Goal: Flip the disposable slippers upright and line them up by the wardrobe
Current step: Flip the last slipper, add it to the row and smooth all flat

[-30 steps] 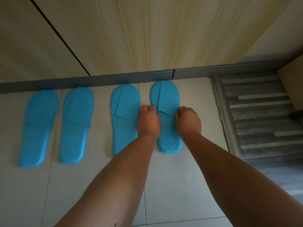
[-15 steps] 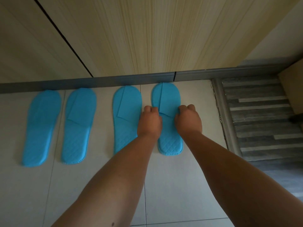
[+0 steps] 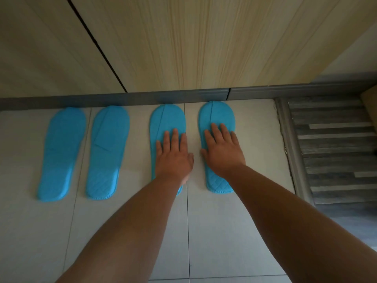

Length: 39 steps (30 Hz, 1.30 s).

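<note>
I see open floor [image 3: 214, 231] tile on the near side of the four slippers, free for a hand to pass. Ahead, the wardrobe [image 3: 183, 48] and its grey plinth [image 3: 122, 99] block the way just beyond the toes. A raised grey threshold strip [image 3: 293, 152] bounds the right side, and narrow tile gaps separate the slippers.

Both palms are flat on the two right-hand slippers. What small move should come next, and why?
Probably lift the right hand and left hand away. The two right slippers lie upper side up, toes at the wardrobe base. The far-left slipper shows no upper, so it may need flipping next.
</note>
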Motion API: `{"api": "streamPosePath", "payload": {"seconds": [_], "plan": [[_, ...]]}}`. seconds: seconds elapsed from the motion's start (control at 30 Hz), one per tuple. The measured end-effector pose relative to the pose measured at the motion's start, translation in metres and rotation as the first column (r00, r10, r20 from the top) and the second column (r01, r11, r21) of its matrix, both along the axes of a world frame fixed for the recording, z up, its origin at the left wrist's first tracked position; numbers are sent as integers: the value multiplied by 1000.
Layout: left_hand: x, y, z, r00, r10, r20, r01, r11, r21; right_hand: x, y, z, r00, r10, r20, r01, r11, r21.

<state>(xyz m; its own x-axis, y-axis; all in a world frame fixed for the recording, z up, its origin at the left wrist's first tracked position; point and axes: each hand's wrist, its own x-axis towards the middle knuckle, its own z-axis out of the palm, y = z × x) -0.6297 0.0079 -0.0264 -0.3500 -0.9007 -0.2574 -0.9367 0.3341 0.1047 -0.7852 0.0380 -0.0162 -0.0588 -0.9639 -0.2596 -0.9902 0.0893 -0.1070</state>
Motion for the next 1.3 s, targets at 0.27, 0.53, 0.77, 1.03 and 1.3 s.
{"api": "streamPosePath", "payload": {"seconds": [0.27,0.53,0.77,1.03,1.3], "plan": [[1,-3,-8,1000,-21,2,21,999,-30,2,2,-8,999,0,-35,1,1000,21],[0,-5,-7,999,-31,21,31,999,-24,-1,1,-5,999,-20,-28,20,999,28],[0,-6,3,999,-35,12,35,999,35,0,-2,0,999,-35,-6,35,998,43],[5,-9,13,999,-49,-9,50,998,42,9,-7,10,1000,-18,-8,18,1000,1],[43,-17,22,1000,2,-22,-2,1000,-1,34,-13,19,1000,7,22,-7,1000,-20]]}}
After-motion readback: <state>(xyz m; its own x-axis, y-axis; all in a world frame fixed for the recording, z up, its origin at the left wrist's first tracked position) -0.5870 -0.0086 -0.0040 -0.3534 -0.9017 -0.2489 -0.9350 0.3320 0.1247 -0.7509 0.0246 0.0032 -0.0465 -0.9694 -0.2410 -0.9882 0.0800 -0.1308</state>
